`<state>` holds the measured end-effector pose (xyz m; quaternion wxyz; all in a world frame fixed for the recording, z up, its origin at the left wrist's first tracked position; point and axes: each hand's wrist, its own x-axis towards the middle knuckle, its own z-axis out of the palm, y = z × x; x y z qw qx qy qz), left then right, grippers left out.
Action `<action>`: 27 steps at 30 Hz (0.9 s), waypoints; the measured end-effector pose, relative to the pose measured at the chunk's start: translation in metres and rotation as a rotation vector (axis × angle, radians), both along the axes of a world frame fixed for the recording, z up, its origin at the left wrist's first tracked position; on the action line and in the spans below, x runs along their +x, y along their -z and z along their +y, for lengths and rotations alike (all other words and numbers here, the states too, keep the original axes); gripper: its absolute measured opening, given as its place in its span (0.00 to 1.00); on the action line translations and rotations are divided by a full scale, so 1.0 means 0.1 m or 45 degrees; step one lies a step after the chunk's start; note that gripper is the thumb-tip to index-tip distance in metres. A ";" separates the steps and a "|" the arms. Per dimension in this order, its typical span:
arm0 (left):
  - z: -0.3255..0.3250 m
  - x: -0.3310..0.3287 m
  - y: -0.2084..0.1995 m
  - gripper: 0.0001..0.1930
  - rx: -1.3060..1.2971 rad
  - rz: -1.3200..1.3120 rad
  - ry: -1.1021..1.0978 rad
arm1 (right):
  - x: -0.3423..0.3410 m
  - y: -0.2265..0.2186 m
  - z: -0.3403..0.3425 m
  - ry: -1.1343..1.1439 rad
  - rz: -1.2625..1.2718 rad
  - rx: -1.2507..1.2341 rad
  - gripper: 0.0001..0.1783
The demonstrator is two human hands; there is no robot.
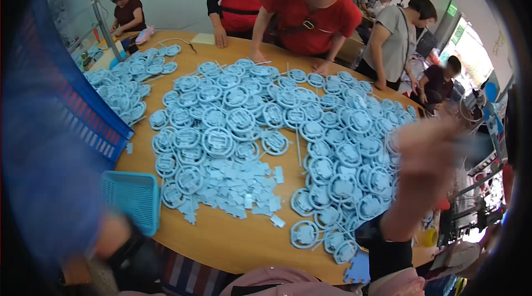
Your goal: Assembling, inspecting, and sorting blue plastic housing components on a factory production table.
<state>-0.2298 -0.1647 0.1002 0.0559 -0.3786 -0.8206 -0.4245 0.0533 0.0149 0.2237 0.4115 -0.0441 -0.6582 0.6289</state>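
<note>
My right hand (424, 149) is raised at the right, above the table's right end, and its fingers are smeared by motion. A faint grey-blue blur lies beside its fingertips; what it is I cannot make out. At the lower left, my left hand (110, 235) is mostly hidden behind a large blurred blue thing (50, 185) close to the camera. Heaps of light blue plastic ring-shaped parts (235, 96) with thin stems cover much of the table. In front of them lies a pile of small flat light blue pieces (235, 185).
A light blue basket (133, 199) stands at the table's (233, 246) left front edge, below a dark blue crate (83, 102). A blue foam mat piece (358, 268) lies at the near right edge. Across the table a person in red (313, 13) leans in, with others nearby.
</note>
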 end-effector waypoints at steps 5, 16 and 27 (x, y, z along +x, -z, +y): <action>0.33 -0.55 0.96 0.41 -0.248 -0.026 0.002 | -0.03 2.22 0.26 -0.097 -1.026 -0.085 0.10; 0.40 -0.52 2.01 0.33 0.151 -1.040 -0.306 | -0.17 3.05 -0.11 -0.176 -1.036 -0.662 0.16; 0.09 1.11 1.16 0.26 0.865 -2.086 0.179 | -0.58 2.32 -0.41 0.184 -0.759 1.291 0.35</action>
